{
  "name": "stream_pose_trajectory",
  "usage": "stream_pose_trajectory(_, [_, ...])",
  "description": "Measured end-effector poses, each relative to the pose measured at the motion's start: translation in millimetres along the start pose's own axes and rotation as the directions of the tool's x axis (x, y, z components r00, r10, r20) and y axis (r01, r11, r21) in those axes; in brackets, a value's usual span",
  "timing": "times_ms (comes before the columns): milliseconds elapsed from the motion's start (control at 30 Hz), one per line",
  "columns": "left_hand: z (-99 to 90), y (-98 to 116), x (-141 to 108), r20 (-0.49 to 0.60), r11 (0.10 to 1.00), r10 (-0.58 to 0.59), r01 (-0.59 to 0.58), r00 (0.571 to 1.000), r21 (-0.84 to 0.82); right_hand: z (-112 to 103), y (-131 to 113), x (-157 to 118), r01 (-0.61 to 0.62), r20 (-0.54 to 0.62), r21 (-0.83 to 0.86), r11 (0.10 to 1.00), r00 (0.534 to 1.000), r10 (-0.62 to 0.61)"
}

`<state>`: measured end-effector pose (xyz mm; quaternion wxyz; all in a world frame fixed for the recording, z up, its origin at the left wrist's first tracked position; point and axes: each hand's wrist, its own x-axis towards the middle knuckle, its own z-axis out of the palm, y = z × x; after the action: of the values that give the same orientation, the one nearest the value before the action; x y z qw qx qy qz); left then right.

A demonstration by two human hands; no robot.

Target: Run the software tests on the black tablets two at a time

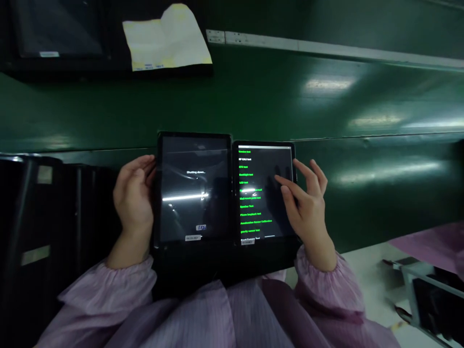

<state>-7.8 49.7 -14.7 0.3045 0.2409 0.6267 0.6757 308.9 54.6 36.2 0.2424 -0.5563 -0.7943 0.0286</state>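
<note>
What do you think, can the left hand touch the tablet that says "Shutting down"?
Probably yes: the left hand is right at the near side edge of that tablet, and nothing seems to stand between them.

Glare, small print and cropped edges

At centre, glare smears one list line on the right tablet (266,212); whether my right hand's (311,207) forefinger touches the screen, I can't tell. Its label (248,242) is too small to read. Upper left, a dark device (60,26) runs out of frame; lower right, so does pink fabric (431,246).
</note>
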Motion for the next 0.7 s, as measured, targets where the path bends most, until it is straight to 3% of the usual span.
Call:
stream_pose_trajectory(233, [-4.8,-0.6,-5.7,-0.003,1.000,-0.010,0.010,1.000,0.016,5.2,-1.7,7.9,0.038,0.062,0.018,0.999,0.997,-0.039])
stream_pose_trajectory(300, [-10.1,0.8,-12.5,0.004,0.999,-0.039,0.039,0.999,0.012,-1.3,4.7,6.5,-0.022,0.044,0.079,0.997,0.999,0.019])
stream_pose_trajectory(367, [-16.5,2.6,-20.9,0.024,0.996,-0.087,0.087,0.996,0.019,-9.6,14.6,0.1,-0.172,0.023,0.139,0.975,0.985,0.171])
stream_pose_trajectory(433, [-21.9,4.4,-28.9,0.033,0.991,-0.137,0.136,0.990,0.018,-17.1,25.1,-11.6,-0.385,0.061,0.195,0.902,0.923,0.380])
stream_pose_trajectory(533, [-22.5,5.6,-41.3,0.020,0.982,-0.189,0.189,0.982,-0.021,-24.0,36.0,-34.2,-0.647,0.232,0.262,0.716,0.762,0.604])
stream_pose_trajectory(600, [-14.9,4.0,-53.8,0.025,0.977,-0.210,0.211,0.977,-0.044,-27.6,40.6,-47.3,-0.720,0.284,0.289,0.631,0.694,0.662])
stream_pose_trajectory(700, [12.1,-3.0,-82.0,0.075,0.975,-0.209,0.213,0.975,-0.056,-36.5,55.8,-58.9,-0.749,0.184,0.292,0.595,0.654,0.733])
